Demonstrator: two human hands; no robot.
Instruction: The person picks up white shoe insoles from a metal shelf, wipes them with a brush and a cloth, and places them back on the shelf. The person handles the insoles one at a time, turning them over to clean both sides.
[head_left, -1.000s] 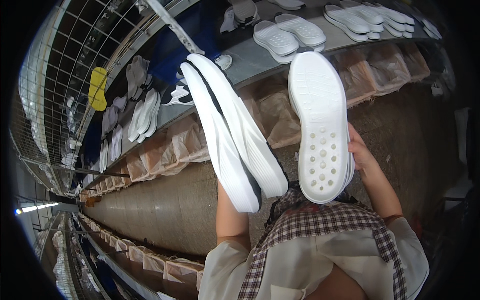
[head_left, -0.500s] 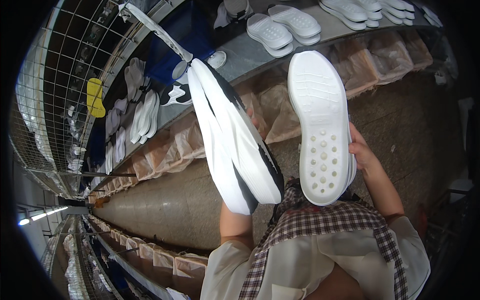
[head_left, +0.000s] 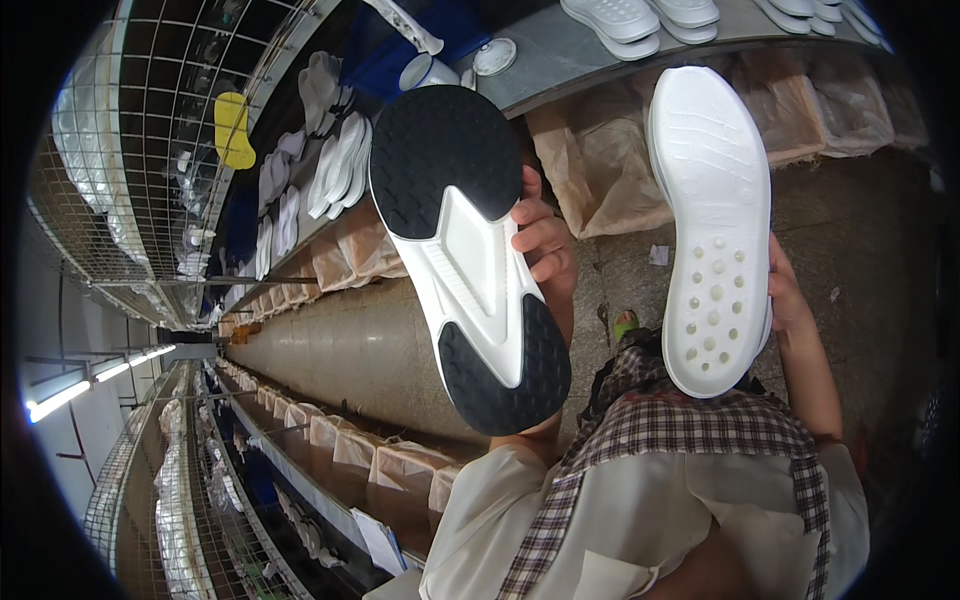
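In the head view, the left hand [head_left: 548, 240] bends its fingers round the right sidewall of a black-and-white shoe sole [head_left: 478, 250]; the right hand [head_left: 786, 290] pinches the right edge of a white shoe sole [head_left: 712, 215], its hidden fingertips impossible to tell. Both soles are held up off the worktop [head_left: 545, 62], nearer the wearer than its front edge. Edge grips seem best, leaving faces uncovered. Toes point toward the worktop, heels toward the wearer; the black-and-white sole's long axis slants down rightward, the white one's nearly upright.
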